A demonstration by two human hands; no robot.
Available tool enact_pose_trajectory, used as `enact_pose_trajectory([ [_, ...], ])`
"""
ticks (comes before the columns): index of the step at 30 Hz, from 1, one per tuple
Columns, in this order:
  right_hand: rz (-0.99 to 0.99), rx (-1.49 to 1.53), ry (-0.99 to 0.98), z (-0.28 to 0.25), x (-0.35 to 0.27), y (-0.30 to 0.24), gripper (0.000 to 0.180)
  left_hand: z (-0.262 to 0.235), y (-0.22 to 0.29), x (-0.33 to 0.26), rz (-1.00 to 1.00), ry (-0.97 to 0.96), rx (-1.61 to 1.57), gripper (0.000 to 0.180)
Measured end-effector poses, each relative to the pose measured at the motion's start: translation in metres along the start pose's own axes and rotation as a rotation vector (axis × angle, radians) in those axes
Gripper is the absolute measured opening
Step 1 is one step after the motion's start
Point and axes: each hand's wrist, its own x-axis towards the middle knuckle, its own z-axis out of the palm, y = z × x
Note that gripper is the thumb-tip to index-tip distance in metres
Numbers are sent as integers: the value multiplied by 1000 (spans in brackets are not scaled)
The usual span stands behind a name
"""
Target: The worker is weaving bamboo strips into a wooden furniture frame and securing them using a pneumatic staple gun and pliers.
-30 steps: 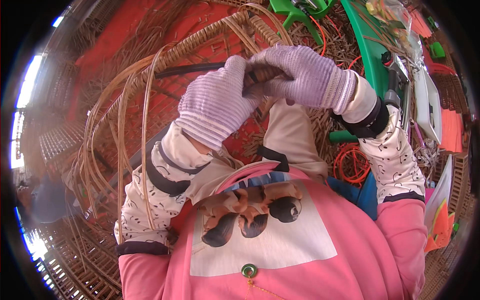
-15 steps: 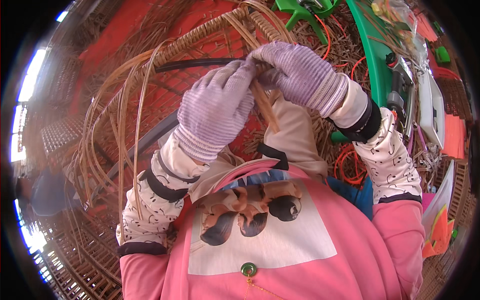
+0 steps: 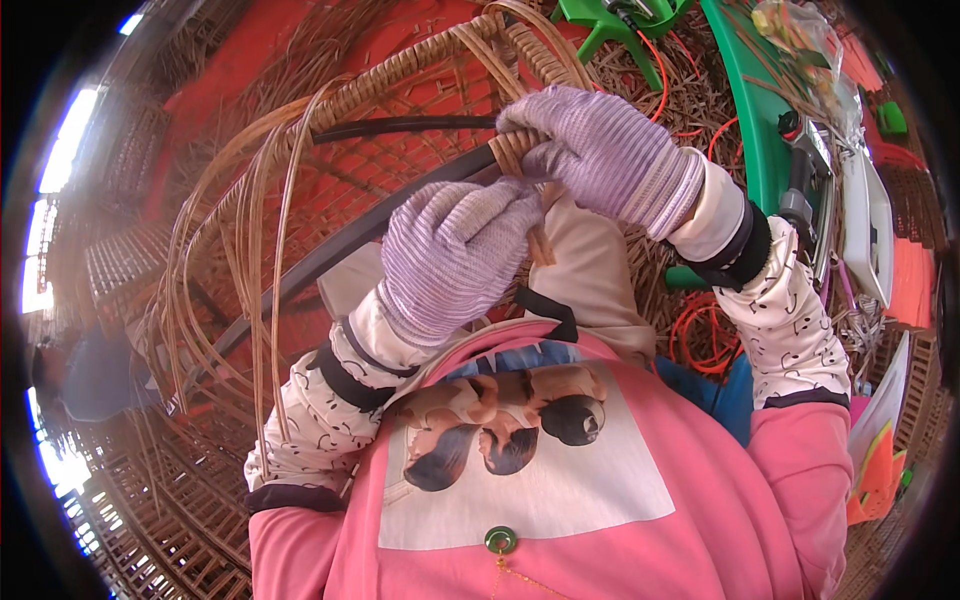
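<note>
My left hand [image 3: 455, 255], in a striped lilac glove, is closed with its fingertips pinching flat brown rattan strips just below a dark frame bar [image 3: 385, 218]. A short bundle of these strips [image 3: 510, 150] wraps around the bar's right end, side by side. My right hand [image 3: 605, 155], gloved alike, curls over that end, its fingers closed on the strips; its fingertips are partly hidden. A strip tail [image 3: 541, 246] hangs below my left fingers. The bar belongs to a large rattan frame with a wrapped rim [image 3: 400, 70] in front of me.
Long loose strips [image 3: 255, 225] loop off the frame at the left, reaching my left sleeve. A green stool [image 3: 640, 30], a green table edge [image 3: 745, 100] and a power tool [image 3: 800, 180] stand at the right. Orange cord [image 3: 700, 330] coils over scraps on the floor.
My left hand has moved down and slightly right, off the bar, uncovering the wrapped strips and more of the bar. My right hand has stayed nearly in place.
</note>
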Motion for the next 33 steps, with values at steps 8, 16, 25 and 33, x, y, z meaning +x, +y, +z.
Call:
enact_pose_trajectory([
  [8,144,63,-314,-23,13,-11,28,10,-3,-7,17,-74,50,24],
  [16,162,-496,-529,-28,40,-36,32,8,-3,1,30,-10,31,16],
  [25,75,-533,-657,-28,53,-41,33,-49,-50,19,-226,-80,-207,17],
  [33,-44,-635,-652,-19,50,-36,31,-27,-74,9,-560,-468,-262,22],
])
